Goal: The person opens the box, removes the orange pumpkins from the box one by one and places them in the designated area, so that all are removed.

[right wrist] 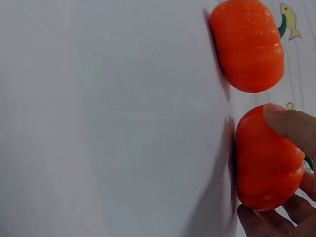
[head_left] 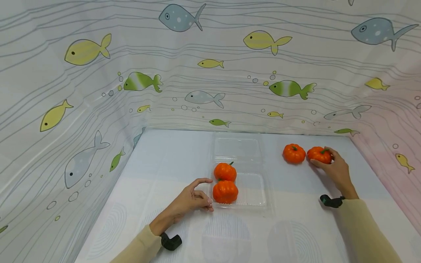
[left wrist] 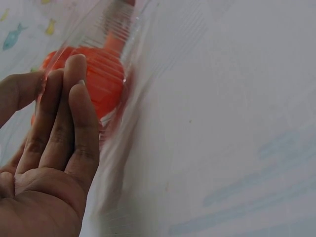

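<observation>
At the back right, my right hand (head_left: 339,171) holds an orange ribbed pumpkin (head_left: 319,155) with a green stem, thumb on one side and fingers round the other. In the right wrist view this pumpkin (right wrist: 266,163) appears low and close to the white surface. A second pumpkin (head_left: 294,153) sits just left of it. My left hand (head_left: 189,199) touches the left edge of a clear plastic box (head_left: 253,190), its fingers fairly straight in the left wrist view. Two pumpkins lie in the box's left half, one behind (head_left: 225,171) and one in front (head_left: 225,192).
The box's clear lid (head_left: 236,148) lies folded open behind its base. All this stands on a white table (head_left: 171,153) with pale arc patterns. A curtain printed with fish (head_left: 200,96) closes off the back and both sides.
</observation>
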`<act>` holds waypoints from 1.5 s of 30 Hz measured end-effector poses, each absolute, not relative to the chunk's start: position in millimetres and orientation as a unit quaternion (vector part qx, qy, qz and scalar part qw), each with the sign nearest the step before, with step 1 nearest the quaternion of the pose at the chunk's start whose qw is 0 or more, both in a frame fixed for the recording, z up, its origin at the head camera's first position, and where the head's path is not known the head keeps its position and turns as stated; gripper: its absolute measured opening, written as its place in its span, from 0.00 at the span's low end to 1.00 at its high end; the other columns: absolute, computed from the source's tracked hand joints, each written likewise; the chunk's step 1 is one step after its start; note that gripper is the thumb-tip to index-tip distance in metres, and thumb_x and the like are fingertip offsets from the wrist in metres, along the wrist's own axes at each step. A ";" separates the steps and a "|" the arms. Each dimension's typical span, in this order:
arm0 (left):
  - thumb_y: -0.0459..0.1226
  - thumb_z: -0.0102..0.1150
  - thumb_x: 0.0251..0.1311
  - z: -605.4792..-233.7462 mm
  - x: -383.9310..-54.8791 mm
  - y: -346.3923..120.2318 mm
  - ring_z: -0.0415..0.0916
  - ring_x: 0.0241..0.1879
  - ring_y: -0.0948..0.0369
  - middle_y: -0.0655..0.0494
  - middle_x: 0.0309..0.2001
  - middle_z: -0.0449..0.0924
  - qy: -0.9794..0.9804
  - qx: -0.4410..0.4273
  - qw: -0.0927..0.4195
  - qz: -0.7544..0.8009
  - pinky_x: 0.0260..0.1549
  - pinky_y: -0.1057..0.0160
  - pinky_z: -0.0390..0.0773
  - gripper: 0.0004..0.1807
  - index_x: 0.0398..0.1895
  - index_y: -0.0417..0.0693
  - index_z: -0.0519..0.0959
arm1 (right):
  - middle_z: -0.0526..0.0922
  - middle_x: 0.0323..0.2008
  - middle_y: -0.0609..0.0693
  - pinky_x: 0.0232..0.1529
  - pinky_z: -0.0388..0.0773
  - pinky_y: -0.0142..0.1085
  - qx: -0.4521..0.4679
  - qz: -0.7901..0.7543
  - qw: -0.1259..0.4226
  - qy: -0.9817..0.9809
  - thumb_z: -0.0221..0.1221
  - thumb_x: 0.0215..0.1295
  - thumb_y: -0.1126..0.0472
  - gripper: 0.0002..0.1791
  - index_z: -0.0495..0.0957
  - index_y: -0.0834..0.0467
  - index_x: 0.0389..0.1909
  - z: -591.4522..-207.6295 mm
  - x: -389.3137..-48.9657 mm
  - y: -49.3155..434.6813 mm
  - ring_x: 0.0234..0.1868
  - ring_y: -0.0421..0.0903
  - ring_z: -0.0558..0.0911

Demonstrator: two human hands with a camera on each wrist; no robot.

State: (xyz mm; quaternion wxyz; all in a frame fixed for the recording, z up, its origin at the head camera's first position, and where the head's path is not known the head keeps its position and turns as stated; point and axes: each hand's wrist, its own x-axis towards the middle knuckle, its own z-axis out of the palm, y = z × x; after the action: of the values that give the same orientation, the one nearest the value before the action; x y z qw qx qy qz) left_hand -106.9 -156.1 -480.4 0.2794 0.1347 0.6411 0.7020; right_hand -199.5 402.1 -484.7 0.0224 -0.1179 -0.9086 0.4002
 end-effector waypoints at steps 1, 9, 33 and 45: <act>0.32 0.69 0.65 -480.2 -106.7 -156.1 0.88 0.39 0.45 0.41 0.37 0.86 0.640 0.134 0.279 0.703 0.48 0.52 0.85 0.40 0.77 0.46 0.58 | 0.50 0.77 0.74 0.66 0.58 0.73 -0.119 0.401 0.023 -0.908 0.63 0.68 0.37 0.56 0.45 0.64 0.81 -485.1 -199.7 402.2 0.73 0.77 0.54; 0.32 0.68 0.66 -478.0 -105.8 -155.6 0.87 0.39 0.44 0.39 0.37 0.85 0.645 0.131 0.278 0.700 0.48 0.52 0.85 0.40 0.77 0.47 0.59 | 0.47 0.77 0.74 0.66 0.56 0.73 -0.129 0.406 0.007 -0.905 0.62 0.68 0.35 0.58 0.42 0.63 0.82 -484.0 -199.5 401.3 0.73 0.77 0.52; 0.31 0.67 0.66 -481.7 -106.6 -155.7 0.88 0.38 0.45 0.41 0.37 0.86 0.640 0.129 0.279 0.705 0.49 0.50 0.84 0.40 0.77 0.48 0.58 | 0.60 0.75 0.71 0.62 0.67 0.69 -0.094 0.375 0.128 -0.913 0.53 0.78 0.42 0.39 0.58 0.60 0.79 -422.2 -187.2 357.9 0.68 0.76 0.66; 0.31 0.67 0.66 -482.2 -105.9 -156.0 0.88 0.39 0.45 0.42 0.37 0.86 0.640 0.129 0.279 0.704 0.49 0.50 0.84 0.40 0.77 0.48 0.59 | 0.66 0.72 0.67 0.55 0.77 0.65 -0.020 0.381 0.116 -0.917 0.55 0.77 0.43 0.36 0.63 0.58 0.77 -398.4 -178.3 305.8 0.64 0.72 0.73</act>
State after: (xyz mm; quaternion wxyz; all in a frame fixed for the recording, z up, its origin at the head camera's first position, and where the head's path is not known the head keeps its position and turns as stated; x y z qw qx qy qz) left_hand -105.9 -156.0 -482.2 0.2788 0.1290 0.6401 0.7042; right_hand -178.3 305.8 -398.4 0.1163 -0.0197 -0.9171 0.3809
